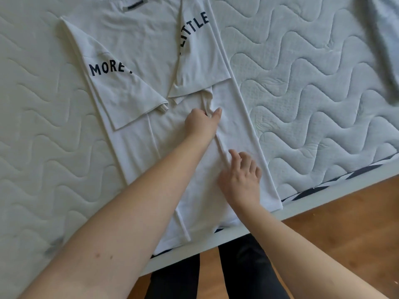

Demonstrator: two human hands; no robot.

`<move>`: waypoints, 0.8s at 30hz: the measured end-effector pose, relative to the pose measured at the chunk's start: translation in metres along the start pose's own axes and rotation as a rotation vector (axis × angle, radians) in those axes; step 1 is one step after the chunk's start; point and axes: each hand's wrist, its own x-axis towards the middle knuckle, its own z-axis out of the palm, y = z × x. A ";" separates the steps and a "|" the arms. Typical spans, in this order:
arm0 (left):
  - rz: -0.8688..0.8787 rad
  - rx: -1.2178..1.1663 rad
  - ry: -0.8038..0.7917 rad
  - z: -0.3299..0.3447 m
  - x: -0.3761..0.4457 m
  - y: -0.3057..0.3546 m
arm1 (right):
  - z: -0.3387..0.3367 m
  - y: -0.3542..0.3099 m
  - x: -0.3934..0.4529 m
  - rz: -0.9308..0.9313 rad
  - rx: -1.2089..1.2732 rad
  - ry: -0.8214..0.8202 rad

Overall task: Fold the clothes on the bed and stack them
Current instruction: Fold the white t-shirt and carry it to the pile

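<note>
Quilted bare mattress (302, 83) on the bed, wood floor (345, 223) off to the right, and the white t-shirt (133, 46) is laid out back-side up, running from the far side down to the near edge. Both sides are already folded in toward the middle, sleeves lying on top, so the "MORE" and "LITTLE" print shows on the flaps. That long narrow shape is what you want before folding it end to end. The left hand (201, 123) is pinching a bunched bit of fabric near the middle, under the right sleeve, probably to tug out a wrinkle. The right hand (240, 175) rests on the right flap nearer the hem, fingers loosely spread, looks like it's pinning the cloth. Another grey garment (382, 39) waits at the far right edge.
</note>
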 end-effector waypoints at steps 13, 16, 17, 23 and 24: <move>-0.021 -0.298 -0.058 0.005 -0.004 -0.032 | -0.012 0.034 -0.079 0.126 -0.183 -0.113; -0.042 -0.398 -0.279 0.011 -0.023 -0.033 | -0.012 0.037 -0.084 0.089 -0.130 -0.152; -0.041 -0.374 -0.326 0.013 -0.028 -0.035 | -0.012 0.037 -0.085 0.081 -0.116 -0.135; -0.015 -0.259 -0.249 0.020 -0.042 -0.048 | -0.012 0.035 -0.095 0.048 -0.086 -0.023; -0.011 -0.252 -0.230 0.020 -0.043 -0.050 | -0.012 0.035 -0.096 0.044 -0.077 0.013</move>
